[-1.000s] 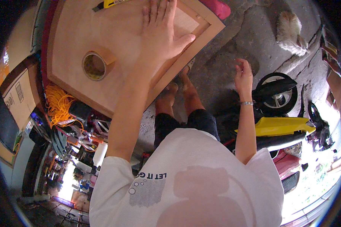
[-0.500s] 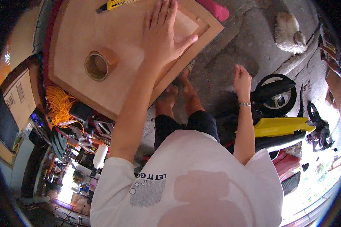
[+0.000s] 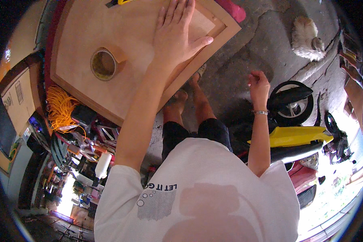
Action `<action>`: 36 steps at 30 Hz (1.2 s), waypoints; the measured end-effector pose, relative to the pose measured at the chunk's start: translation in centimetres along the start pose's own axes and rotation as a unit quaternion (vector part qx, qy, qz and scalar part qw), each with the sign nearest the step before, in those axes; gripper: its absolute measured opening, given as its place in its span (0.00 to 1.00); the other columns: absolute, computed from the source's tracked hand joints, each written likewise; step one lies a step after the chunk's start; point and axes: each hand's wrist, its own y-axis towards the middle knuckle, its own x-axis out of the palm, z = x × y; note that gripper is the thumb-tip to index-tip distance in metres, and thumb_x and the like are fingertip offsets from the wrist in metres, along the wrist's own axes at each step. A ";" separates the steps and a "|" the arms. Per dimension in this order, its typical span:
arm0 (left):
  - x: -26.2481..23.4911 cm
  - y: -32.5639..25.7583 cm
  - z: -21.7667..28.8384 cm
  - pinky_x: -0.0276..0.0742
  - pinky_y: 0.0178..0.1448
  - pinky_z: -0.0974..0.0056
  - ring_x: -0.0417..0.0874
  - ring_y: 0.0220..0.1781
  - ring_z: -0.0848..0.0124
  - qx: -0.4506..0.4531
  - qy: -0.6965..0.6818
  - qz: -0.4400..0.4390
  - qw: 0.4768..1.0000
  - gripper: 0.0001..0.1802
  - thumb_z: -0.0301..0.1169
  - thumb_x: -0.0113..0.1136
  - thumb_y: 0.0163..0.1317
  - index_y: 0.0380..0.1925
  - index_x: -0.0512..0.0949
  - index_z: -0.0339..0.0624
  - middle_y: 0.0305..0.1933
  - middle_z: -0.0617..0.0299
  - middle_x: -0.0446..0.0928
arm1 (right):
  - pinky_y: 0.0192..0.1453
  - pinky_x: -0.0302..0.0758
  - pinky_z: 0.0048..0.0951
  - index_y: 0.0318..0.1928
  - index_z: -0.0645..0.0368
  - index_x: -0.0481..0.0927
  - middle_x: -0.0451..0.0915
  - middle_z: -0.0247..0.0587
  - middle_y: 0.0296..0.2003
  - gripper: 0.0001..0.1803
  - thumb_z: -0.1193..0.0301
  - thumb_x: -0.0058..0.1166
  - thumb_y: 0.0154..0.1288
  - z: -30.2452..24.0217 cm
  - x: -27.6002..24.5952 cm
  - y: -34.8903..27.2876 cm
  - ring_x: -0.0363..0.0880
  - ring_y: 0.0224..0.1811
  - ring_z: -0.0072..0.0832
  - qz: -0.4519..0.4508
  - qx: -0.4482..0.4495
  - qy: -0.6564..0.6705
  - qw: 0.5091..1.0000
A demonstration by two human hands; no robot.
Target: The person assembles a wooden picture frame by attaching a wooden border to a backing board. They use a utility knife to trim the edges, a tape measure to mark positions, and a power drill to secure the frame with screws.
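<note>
One wooden board (image 3: 109,52) tilts over cluttered bench edge. Left hand (image 3: 177,38) flat on it, fingers spread. Tape roll (image 3: 103,64) just beside. Right hand (image 3: 259,84) free, fingers loosely curled. Risk: board slips if pressure eases, roll rolls off.

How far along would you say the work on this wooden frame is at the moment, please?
Brown backing already covers the wooden frame. The left hand lies flat on that covering, pressing near the right edge. The tape roll sits unused on the panel, and the right hand hangs empty, so taping the edges looks still undone.
</note>
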 end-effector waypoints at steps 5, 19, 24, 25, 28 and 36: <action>-0.1 -0.2 0.4 0.45 0.79 0.44 0.54 0.78 0.44 -0.009 0.001 0.007 1.000 0.51 0.53 0.62 0.59 0.73 0.53 0.32 0.75 0.38 0.56 | 0.30 0.73 0.38 0.33 0.62 0.81 0.78 0.46 0.19 0.20 0.57 0.53 0.73 -1.7 -1.1 0.0 0.78 0.21 0.36 -0.062 0.069 -0.061 0.994; -0.4 -0.4 -1.7 0.47 0.79 0.46 0.55 0.78 0.48 0.040 -0.065 -0.016 0.997 0.33 0.30 0.51 0.67 0.71 0.58 0.32 0.75 0.41 0.57 | 0.53 0.76 0.32 0.54 0.71 0.65 0.77 0.49 0.45 0.40 0.52 0.70 0.58 -17.4 4.2 2.0 0.77 0.47 0.32 -0.009 0.061 0.239 0.969; -1.3 -0.6 -1.6 0.49 0.78 0.46 0.56 0.77 0.46 0.034 -0.097 -0.019 0.995 0.33 0.29 0.53 0.66 0.70 0.59 0.33 0.75 0.42 0.58 | 0.63 0.72 0.37 0.62 0.72 0.53 0.67 0.58 0.56 0.52 0.59 0.76 0.50 -18.1 8.3 -2.8 0.71 0.58 0.40 0.003 0.044 0.386 0.922; -1.4 -0.7 -1.7 0.50 0.78 0.46 0.57 0.76 0.46 0.033 -0.114 -0.012 0.993 0.33 0.30 0.56 0.65 0.70 0.60 0.35 0.74 0.42 0.59 | 0.64 0.71 0.38 0.63 0.72 0.52 0.65 0.59 0.57 0.53 0.59 0.76 0.50 -18.5 8.7 -4.3 0.70 0.59 0.40 -0.014 0.054 0.405 0.913; -1.9 -2.3 -1.8 0.50 0.78 0.43 0.57 0.76 0.45 -0.015 -0.111 -0.044 0.993 0.39 0.41 0.62 0.62 0.70 0.61 0.36 0.74 0.43 0.60 | 0.64 0.72 0.40 0.66 0.73 0.48 0.60 0.60 0.60 0.61 0.58 0.79 0.44 -17.6 8.8 -3.7 0.68 0.60 0.43 0.007 0.037 0.334 0.942; -1.4 -18.8 4.4 0.51 0.78 0.46 0.57 0.78 0.53 -0.129 -0.063 -0.100 0.985 0.38 0.42 0.57 0.66 0.72 0.59 0.39 0.76 0.49 0.58 | 0.62 0.73 0.42 0.68 0.74 0.44 0.58 0.60 0.61 0.67 0.61 0.82 0.40 -17.3 6.9 3.0 0.68 0.60 0.45 0.098 0.014 0.356 0.929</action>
